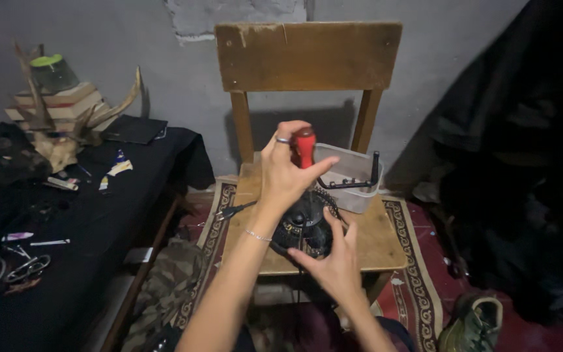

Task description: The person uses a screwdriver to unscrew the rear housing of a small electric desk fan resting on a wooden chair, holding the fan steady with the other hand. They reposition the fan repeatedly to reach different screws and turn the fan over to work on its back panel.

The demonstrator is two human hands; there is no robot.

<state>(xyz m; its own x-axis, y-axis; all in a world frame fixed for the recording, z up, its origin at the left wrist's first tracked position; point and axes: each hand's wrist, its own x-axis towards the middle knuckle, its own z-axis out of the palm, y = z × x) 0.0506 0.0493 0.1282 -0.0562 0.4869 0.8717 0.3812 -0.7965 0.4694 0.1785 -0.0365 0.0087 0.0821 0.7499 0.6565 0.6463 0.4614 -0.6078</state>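
Steadying a small black fan (304, 225) from its 5 o'clock side, the right hand (333, 261) lies partly open, fingers spread against the grille, on the wooden chair (386, 244) seat. Above the fan, the left hand (288, 173) is closed around the red handle of a screwdriver (304, 146), shaft pointing down into the fan. At 1 o'clock from the fan sits a clear plastic tub (353, 173). At 9 o'clock, a second screwdriver (232, 210) lies at the seat edge. Farther, at 9 o'clock, a black-draped tabletop (99, 221) carries scissors (27, 267).
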